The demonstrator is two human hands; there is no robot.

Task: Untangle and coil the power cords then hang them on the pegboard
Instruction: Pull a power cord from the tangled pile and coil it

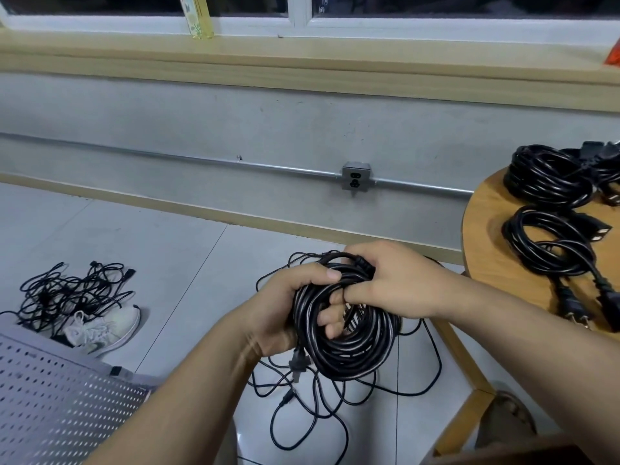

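Note:
A thick coil of black power cord (352, 350) hangs in front of me above the floor. My left hand (285, 307) grips the coil's left side, fingers curled through its middle. At the coil's top, my right hand (385, 280) holds a cord end, one finger hooked into the loops. A plug (297, 362) dangles below my left hand. Loose cord (302, 421) trails from the coil onto the tiles. The white pegboard (50, 397) lies at the lower left.
A tangled cord heap (63, 293) lies on the floor at left beside a white sneaker (107, 325). Coiled cords (550, 243) (547, 179) rest on the round wooden table (486, 236) at right. A wall socket (355, 178) sits ahead.

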